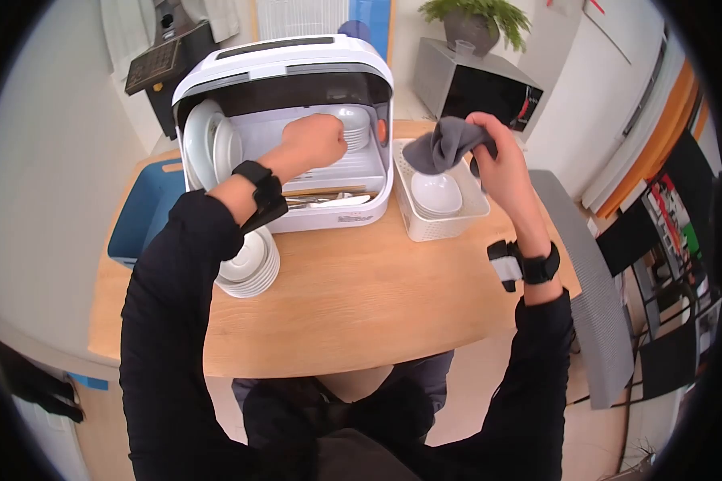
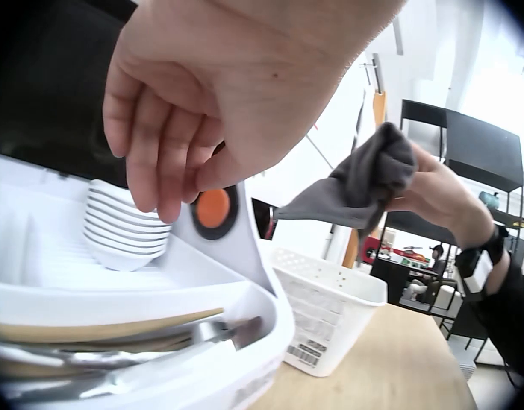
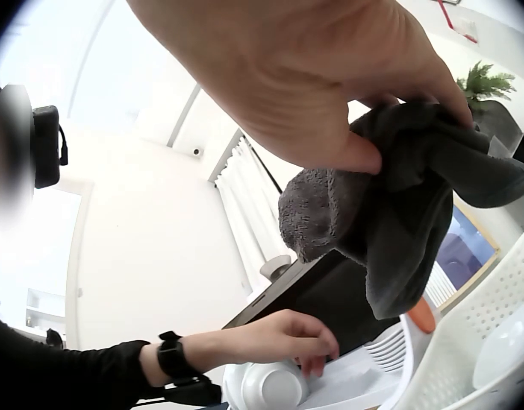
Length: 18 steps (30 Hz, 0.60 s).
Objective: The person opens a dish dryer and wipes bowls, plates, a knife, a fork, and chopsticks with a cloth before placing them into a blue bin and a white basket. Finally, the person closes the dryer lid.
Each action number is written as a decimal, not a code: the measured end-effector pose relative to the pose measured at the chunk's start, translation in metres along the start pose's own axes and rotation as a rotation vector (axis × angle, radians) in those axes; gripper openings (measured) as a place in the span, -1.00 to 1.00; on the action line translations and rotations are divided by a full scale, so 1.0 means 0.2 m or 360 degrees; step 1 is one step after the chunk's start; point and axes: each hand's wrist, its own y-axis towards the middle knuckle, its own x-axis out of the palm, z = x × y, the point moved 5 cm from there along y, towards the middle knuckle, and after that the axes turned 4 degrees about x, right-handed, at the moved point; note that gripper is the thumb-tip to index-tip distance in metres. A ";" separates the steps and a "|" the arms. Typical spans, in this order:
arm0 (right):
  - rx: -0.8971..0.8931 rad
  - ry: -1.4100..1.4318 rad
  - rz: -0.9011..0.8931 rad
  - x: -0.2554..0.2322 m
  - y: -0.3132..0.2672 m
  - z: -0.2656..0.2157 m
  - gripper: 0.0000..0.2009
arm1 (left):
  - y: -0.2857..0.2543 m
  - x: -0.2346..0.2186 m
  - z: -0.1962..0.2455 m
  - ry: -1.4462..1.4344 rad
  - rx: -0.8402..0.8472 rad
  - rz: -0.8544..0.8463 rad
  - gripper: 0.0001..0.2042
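Note:
My right hand (image 1: 504, 164) grips a crumpled grey cloth (image 1: 445, 146) above the white perforated basket (image 1: 449, 228), in which white bowls (image 1: 436, 195) are stacked. Inside the white dish box (image 1: 382, 192) with a dark lid, my left hand (image 1: 316, 140) hovers with loosely bent fingers and holds nothing. Beside those fingers stands a stack of small white bowls (image 2: 125, 229). Large white plates (image 1: 204, 138) lean upright at the box's left side. Along its front compartment lie cutlery (image 2: 125, 376) and wooden chopsticks (image 2: 100, 331).
On the wooden table (image 1: 337, 305), a stack of white plates (image 1: 253, 268) sits in front of the box. A blue bin (image 1: 140, 212) stands to its left. Behind the basket is a microwave (image 1: 481, 88) with a potted plant (image 1: 472, 28) on top. A grey bench (image 1: 590, 313) flanks the table's right.

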 end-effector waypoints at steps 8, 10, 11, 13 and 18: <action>-0.0324 -0.0226 -0.0051 0.19 -0.08 -0.37 -0.69 | 0.26 0.13 -0.35 -0.0351 -0.0560 -0.0041 -0.56; -0.0272 -0.0179 -0.0050 0.20 -0.06 -0.34 -0.69 | 0.31 0.18 -0.35 -0.0311 -0.0584 -0.0105 -0.53; -0.0239 -0.0154 -0.0051 0.20 -0.06 -0.32 -0.68 | 0.33 0.20 -0.36 -0.0327 -0.0592 -0.0136 -0.55; -0.0197 -0.0164 -0.0053 0.21 -0.06 -0.28 -0.72 | 0.36 0.23 -0.36 -0.0353 -0.0611 -0.0197 -0.59; 0.0060 0.0017 -0.0087 0.21 -0.05 -0.20 -0.90 | 0.41 0.23 -0.37 -0.0283 -0.0578 0.0035 -0.73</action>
